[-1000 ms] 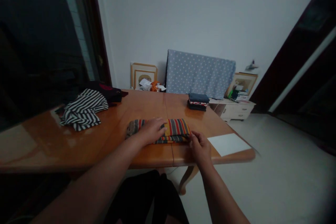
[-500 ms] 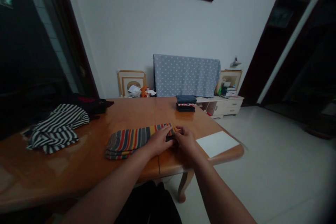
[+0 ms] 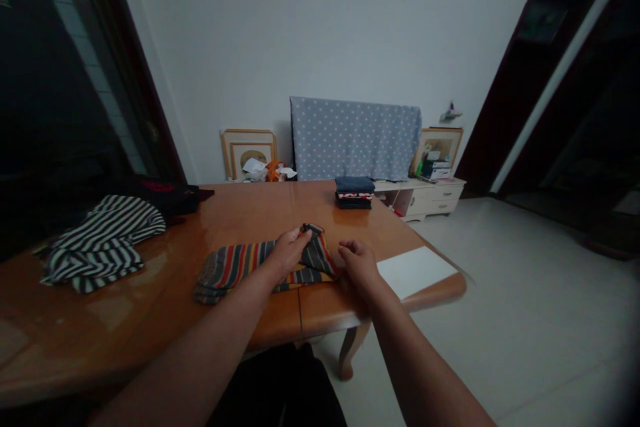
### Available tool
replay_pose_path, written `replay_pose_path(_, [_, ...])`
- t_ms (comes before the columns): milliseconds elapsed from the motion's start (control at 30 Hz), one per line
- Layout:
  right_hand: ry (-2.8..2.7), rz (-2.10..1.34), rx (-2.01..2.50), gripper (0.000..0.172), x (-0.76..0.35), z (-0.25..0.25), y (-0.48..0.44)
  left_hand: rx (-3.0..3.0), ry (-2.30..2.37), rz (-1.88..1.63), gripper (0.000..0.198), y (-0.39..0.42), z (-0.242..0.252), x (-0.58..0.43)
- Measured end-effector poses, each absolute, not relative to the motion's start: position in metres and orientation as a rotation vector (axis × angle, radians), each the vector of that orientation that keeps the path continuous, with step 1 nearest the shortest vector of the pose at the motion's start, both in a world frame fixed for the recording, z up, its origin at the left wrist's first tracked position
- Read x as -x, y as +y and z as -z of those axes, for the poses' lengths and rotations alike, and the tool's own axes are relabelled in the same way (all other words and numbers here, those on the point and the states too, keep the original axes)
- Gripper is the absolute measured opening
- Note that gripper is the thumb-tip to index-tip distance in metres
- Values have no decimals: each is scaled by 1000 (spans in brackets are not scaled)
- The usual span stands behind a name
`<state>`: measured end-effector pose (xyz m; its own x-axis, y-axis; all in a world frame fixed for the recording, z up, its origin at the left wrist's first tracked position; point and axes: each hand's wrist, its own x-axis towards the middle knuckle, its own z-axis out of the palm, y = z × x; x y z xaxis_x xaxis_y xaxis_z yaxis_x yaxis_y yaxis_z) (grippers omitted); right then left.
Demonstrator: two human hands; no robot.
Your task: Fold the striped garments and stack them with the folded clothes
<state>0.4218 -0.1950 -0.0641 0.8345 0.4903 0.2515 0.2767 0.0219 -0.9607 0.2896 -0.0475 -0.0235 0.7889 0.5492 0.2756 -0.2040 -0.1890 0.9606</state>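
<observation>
A folded garment with grey, red, yellow and dark stripes (image 3: 240,265) lies lengthwise near the table's front edge. My left hand (image 3: 291,248) grips its right end, thumb on top, and that end is lifted and turned back so a dark grey underside shows. Just right of the cloth, my right hand (image 3: 357,259) hovers with its fingers curled together at the tips; whether anything is pinched there is too small to make out. A white sheet (image 3: 417,271) lies on the table beyond the right wrist.
On the wooden table (image 3: 250,203), a stack of folded clothes (image 3: 354,192) stands at the back. A crumpled black-and-white striped garment (image 3: 107,240) and dark clothing (image 3: 173,199) lie at the left. Behind are a white cabinet (image 3: 435,201) and a dotted blue cloth (image 3: 355,140).
My left hand has moved left and up, lifting and turning back the striped garment's right end. My right hand has come away from the cloth, slightly rightward.
</observation>
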Motion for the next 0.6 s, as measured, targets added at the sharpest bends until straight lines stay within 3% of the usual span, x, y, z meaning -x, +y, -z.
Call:
replay_pose_path(133, [-758,-198,1738,26,-417,54,-185,-1608,271,-648,44,-46,14,-287])
replay_pose_path(367, [-1062,111,2073,31,-403,32,-173,-1653,209,-622,41,-46,9,-285])
replay_pose_path(600, [-1149,-42,2360,39,-409,38,-169,-1837,97,-580,36,-57,13,-277])
